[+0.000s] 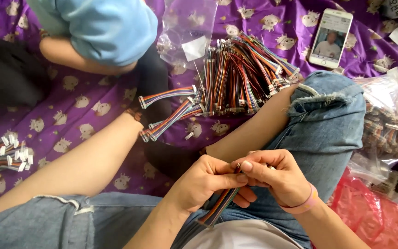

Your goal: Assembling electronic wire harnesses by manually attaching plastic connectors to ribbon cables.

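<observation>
Clear bags point(385, 115) hold cables — both hands point(208, 180) point(279, 177) pinch one cable point(219, 205).

- One flat multicoloured ribbon cable point(219, 205), pinched between two bare hands, the left hand point(203, 182) and the right hand point(279, 177).
- One big heap of multicoloured ribbon cables with white plug ends point(242, 76); too many to count.
- Three loose ribbon cables point(169, 108) beside that heap.
- One smaller bundle of cables point(3, 157) at the left edge.
- One white smartphone point(330, 38).
- One clear empty plastic bag point(187, 32).
- One pink wristband point(307, 203).
</observation>
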